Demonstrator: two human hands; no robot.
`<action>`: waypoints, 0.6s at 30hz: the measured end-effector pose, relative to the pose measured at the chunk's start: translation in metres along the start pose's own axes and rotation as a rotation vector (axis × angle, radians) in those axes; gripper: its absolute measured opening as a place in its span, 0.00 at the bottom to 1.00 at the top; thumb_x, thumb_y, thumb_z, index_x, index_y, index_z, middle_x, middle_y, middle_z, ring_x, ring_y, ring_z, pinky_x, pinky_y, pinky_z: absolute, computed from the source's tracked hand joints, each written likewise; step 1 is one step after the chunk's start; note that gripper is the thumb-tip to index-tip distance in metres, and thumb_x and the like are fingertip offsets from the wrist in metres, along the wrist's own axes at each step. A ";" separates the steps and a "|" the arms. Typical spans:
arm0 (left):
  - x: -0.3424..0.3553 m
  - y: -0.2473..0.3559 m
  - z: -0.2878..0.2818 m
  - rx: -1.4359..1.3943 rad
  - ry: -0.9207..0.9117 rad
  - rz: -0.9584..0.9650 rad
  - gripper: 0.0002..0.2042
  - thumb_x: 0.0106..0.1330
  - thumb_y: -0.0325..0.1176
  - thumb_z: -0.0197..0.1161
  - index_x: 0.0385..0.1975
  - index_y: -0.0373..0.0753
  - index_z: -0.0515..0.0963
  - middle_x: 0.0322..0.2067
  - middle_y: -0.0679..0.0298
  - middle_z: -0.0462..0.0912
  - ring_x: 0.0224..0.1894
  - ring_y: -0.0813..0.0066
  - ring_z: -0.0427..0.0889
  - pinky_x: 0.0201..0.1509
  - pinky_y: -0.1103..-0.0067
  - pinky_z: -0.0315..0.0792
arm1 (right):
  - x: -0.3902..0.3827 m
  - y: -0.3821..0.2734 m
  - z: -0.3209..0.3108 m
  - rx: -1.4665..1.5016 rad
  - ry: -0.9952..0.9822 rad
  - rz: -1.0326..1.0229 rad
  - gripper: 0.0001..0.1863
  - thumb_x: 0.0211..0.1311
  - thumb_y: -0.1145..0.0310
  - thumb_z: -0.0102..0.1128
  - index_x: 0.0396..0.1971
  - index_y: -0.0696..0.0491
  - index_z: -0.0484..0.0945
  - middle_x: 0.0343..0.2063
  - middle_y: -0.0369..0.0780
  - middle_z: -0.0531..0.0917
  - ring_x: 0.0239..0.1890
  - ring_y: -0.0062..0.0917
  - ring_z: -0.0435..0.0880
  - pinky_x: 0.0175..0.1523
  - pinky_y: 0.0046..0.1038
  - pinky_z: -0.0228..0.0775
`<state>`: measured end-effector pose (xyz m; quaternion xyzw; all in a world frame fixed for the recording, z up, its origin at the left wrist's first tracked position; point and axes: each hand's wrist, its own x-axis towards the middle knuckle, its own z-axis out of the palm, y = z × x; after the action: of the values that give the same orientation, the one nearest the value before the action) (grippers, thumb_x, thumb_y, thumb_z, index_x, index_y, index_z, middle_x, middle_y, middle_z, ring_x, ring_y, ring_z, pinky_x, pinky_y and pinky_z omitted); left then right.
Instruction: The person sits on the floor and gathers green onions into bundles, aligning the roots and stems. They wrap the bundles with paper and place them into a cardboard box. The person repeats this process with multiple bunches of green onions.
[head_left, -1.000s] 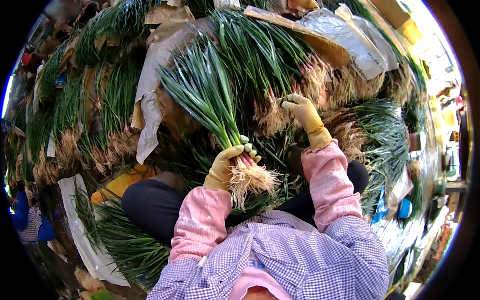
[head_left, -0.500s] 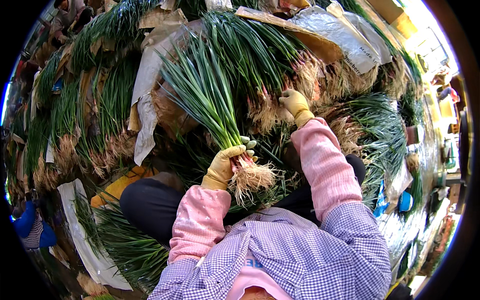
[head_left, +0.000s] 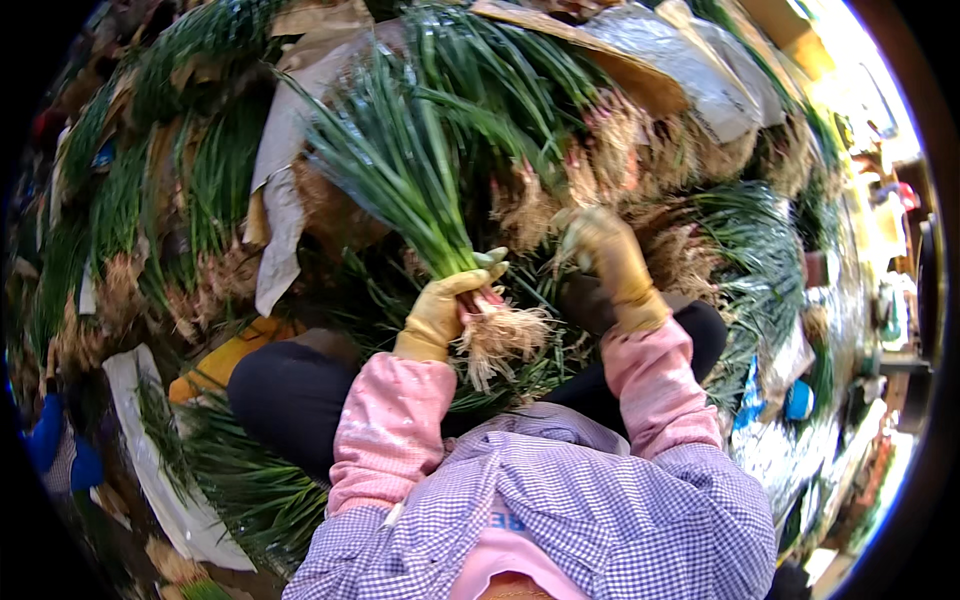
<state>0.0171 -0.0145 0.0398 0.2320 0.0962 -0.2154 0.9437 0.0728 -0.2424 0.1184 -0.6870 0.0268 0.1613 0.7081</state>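
Note:
My gloved left hand (head_left: 437,315) is closed around a bunch of spring onions (head_left: 415,185) just above their pale roots. The long green leaves fan up and to the left, and the reddish bases show below the fist. My gloved right hand (head_left: 610,255) is up and to the right of this bunch, smeared by motion. Its fingers look pinched on a few spring onions, with thin roots trailing by the fingertips and leaves running up to the left. Beyond it lies a heap of spring onions (head_left: 490,75), roots toward me.
More spring onions (head_left: 755,240) lie on the right, others (head_left: 250,480) at lower left by my knee. Brown paper (head_left: 600,55) and plastic sheeting (head_left: 660,65) cover part of the far heap. A white strip (head_left: 165,455) lies at left, near a person in blue (head_left: 65,455).
My right hand has drawn back from the far heap toward me, with leaves shifting along with it. The left hand keeps its bunch nearly in place.

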 end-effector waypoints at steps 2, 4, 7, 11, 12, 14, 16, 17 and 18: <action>-0.007 0.002 -0.003 -0.082 0.020 -0.021 0.14 0.54 0.23 0.55 0.42 0.34 0.71 0.50 0.48 0.72 0.51 0.55 0.73 0.54 0.57 0.67 | -0.008 -0.038 -0.042 -0.142 0.266 -0.236 0.11 0.60 0.70 0.51 0.40 0.57 0.76 0.24 0.32 0.77 0.17 0.12 0.67 0.22 0.14 0.58; -0.011 0.006 0.001 -0.072 0.050 0.007 0.14 0.54 0.23 0.56 0.42 0.35 0.71 0.47 0.50 0.75 0.47 0.59 0.77 0.52 0.56 0.70 | -0.031 -0.060 -0.092 -0.419 0.518 -0.336 0.11 0.62 0.70 0.48 0.40 0.56 0.76 0.22 0.32 0.77 0.16 0.10 0.66 0.20 0.12 0.57; -0.007 0.001 0.009 0.028 0.061 0.002 0.13 0.55 0.24 0.56 0.42 0.35 0.71 0.41 0.54 0.78 0.38 0.65 0.80 0.47 0.61 0.74 | -0.078 -0.031 -0.194 -0.383 0.863 -0.256 0.09 0.62 0.68 0.50 0.37 0.55 0.77 0.20 0.35 0.78 0.15 0.12 0.71 0.18 0.15 0.60; -0.001 -0.008 0.018 0.091 0.062 -0.028 0.13 0.54 0.24 0.56 0.40 0.34 0.72 0.40 0.53 0.78 0.38 0.65 0.80 0.45 0.67 0.75 | -0.114 0.015 -0.271 -1.344 1.064 0.522 0.20 0.53 0.54 0.55 0.35 0.56 0.77 0.34 0.49 0.81 0.41 0.43 0.78 0.48 0.38 0.68; -0.003 -0.009 0.013 0.070 0.082 -0.018 0.13 0.54 0.24 0.56 0.40 0.34 0.72 0.40 0.53 0.78 0.37 0.65 0.80 0.45 0.66 0.75 | -0.104 -0.007 -0.243 -1.201 0.928 0.532 0.25 0.48 0.51 0.58 0.41 0.54 0.76 0.39 0.52 0.79 0.46 0.42 0.76 0.52 0.37 0.64; -0.002 -0.010 0.004 0.045 0.091 -0.023 0.13 0.54 0.24 0.56 0.40 0.35 0.72 0.41 0.52 0.78 0.37 0.65 0.80 0.46 0.64 0.74 | -0.072 -0.010 -0.224 -1.163 0.766 0.194 0.22 0.51 0.57 0.58 0.44 0.54 0.75 0.36 0.46 0.81 0.39 0.34 0.79 0.44 0.30 0.69; -0.002 -0.008 -0.002 0.036 0.067 -0.002 0.13 0.55 0.25 0.56 0.41 0.35 0.72 0.42 0.51 0.78 0.37 0.65 0.80 0.47 0.61 0.74 | -0.013 -0.007 -0.160 -0.899 0.681 -0.097 0.17 0.54 0.63 0.58 0.43 0.53 0.76 0.30 0.38 0.81 0.30 0.25 0.79 0.39 0.25 0.69; -0.002 -0.006 -0.002 0.037 0.076 0.005 0.13 0.54 0.25 0.57 0.41 0.35 0.72 0.41 0.52 0.78 0.37 0.65 0.80 0.47 0.61 0.74 | 0.012 -0.009 -0.123 -0.875 0.561 -0.244 0.17 0.54 0.61 0.59 0.43 0.52 0.76 0.31 0.41 0.81 0.31 0.29 0.80 0.39 0.28 0.70; -0.003 -0.005 0.001 0.024 0.108 -0.018 0.13 0.54 0.25 0.57 0.40 0.35 0.72 0.41 0.52 0.78 0.37 0.64 0.80 0.47 0.61 0.74 | 0.036 0.000 -0.093 -1.038 0.535 -0.330 0.20 0.53 0.59 0.59 0.45 0.51 0.75 0.32 0.45 0.81 0.33 0.35 0.80 0.40 0.32 0.70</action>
<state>0.0123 -0.0182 0.0391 0.2535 0.1466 -0.2123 0.9323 0.1241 -0.3270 0.1037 -0.9544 0.0147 -0.1369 0.2650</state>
